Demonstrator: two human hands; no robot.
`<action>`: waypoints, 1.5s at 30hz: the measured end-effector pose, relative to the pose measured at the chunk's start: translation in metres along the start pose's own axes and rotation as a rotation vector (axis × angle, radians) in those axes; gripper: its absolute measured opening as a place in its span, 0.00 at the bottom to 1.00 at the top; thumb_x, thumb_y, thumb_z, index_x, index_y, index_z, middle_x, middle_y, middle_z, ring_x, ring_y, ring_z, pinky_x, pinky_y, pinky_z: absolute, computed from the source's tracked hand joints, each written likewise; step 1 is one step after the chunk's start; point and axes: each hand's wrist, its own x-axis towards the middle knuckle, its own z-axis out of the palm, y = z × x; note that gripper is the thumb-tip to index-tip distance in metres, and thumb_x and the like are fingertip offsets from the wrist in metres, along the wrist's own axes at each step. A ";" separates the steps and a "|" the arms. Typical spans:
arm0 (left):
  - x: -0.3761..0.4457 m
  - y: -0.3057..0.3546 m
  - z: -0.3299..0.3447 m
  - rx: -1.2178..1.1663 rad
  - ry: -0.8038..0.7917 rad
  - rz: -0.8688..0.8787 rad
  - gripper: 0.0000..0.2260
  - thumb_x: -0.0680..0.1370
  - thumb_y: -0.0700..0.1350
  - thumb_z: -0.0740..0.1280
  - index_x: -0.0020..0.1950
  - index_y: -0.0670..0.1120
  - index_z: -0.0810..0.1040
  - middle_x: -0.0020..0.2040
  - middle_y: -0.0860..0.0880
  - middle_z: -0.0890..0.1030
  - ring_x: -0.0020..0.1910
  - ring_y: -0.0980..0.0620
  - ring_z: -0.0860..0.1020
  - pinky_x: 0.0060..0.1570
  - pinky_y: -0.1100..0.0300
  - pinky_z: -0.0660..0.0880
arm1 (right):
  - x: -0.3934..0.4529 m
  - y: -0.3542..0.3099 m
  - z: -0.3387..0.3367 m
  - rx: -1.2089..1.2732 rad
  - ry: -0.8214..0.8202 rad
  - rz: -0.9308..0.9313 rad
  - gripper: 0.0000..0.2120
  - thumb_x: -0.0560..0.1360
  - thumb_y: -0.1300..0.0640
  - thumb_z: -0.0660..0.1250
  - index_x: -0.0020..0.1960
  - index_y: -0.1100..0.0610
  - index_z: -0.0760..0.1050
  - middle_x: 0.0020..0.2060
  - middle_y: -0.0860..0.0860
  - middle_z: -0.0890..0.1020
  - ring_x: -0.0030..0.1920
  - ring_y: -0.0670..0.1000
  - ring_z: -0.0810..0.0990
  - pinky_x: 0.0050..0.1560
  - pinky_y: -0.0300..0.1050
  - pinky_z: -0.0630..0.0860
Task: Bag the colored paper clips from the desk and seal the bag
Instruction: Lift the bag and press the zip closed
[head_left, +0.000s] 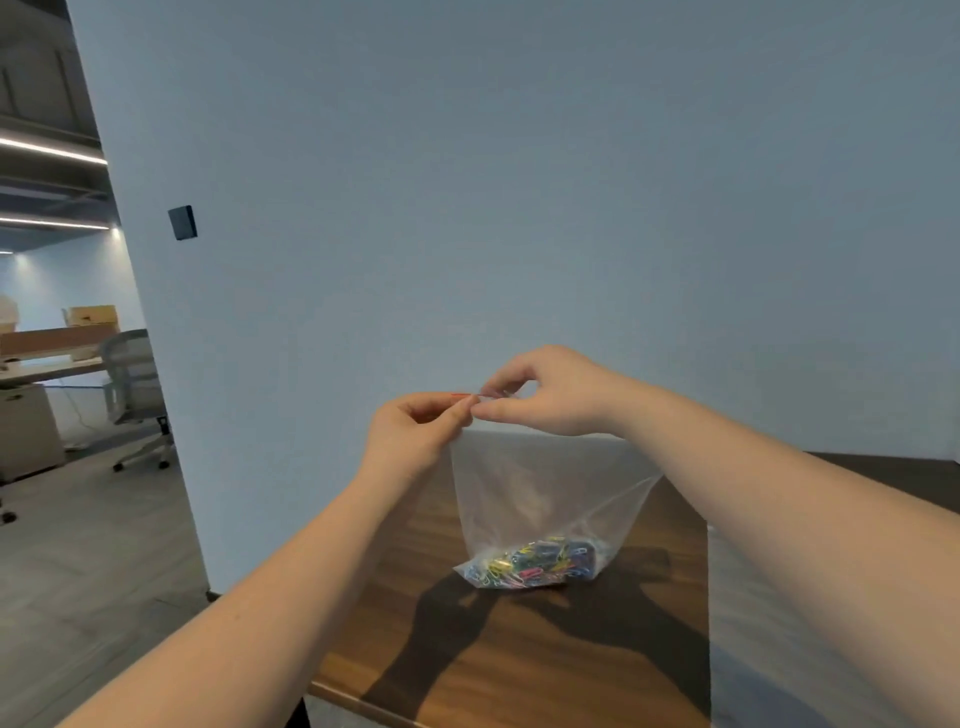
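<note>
A clear plastic zip bag (540, 488) hangs upright above the wooden desk (498, 654), its bottom resting on or just above the surface. Several colored paper clips (530, 564) lie heaped in its bottom. My left hand (415, 436) pinches the bag's top edge at its left end, where a thin red seal strip (462, 395) shows. My right hand (550, 395) pinches the same top edge right beside it, thumb and fingers pressed together. The rest of the seal is hidden behind my right hand and wrist.
A grey wall (519, 208) stands right behind the desk. The desk's left edge drops to a wood-look floor (93, 561). An office chair (137, 395) and another desk (47, 369) stand far left. A pale sheet (753, 649) covers the desk's right side.
</note>
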 end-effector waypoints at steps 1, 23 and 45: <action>0.001 0.001 -0.001 -0.001 -0.001 0.011 0.07 0.73 0.42 0.72 0.47 0.40 0.85 0.48 0.39 0.85 0.45 0.51 0.80 0.55 0.51 0.77 | 0.003 -0.004 0.000 0.046 -0.027 0.001 0.15 0.73 0.44 0.67 0.51 0.54 0.83 0.49 0.50 0.85 0.54 0.51 0.80 0.57 0.49 0.76; 0.002 -0.006 -0.007 -0.052 -0.072 -0.015 0.08 0.73 0.43 0.71 0.48 0.40 0.85 0.41 0.45 0.86 0.39 0.54 0.82 0.47 0.62 0.81 | 0.002 -0.005 -0.009 0.320 -0.062 0.101 0.07 0.70 0.49 0.74 0.40 0.53 0.85 0.40 0.45 0.86 0.44 0.38 0.77 0.42 0.37 0.72; 0.004 -0.006 -0.006 0.023 0.019 0.102 0.03 0.73 0.41 0.72 0.40 0.43 0.85 0.33 0.50 0.84 0.30 0.62 0.80 0.35 0.70 0.77 | 0.005 -0.007 -0.002 0.188 -0.037 -0.034 0.11 0.75 0.51 0.68 0.35 0.51 0.81 0.31 0.42 0.80 0.34 0.37 0.75 0.31 0.28 0.68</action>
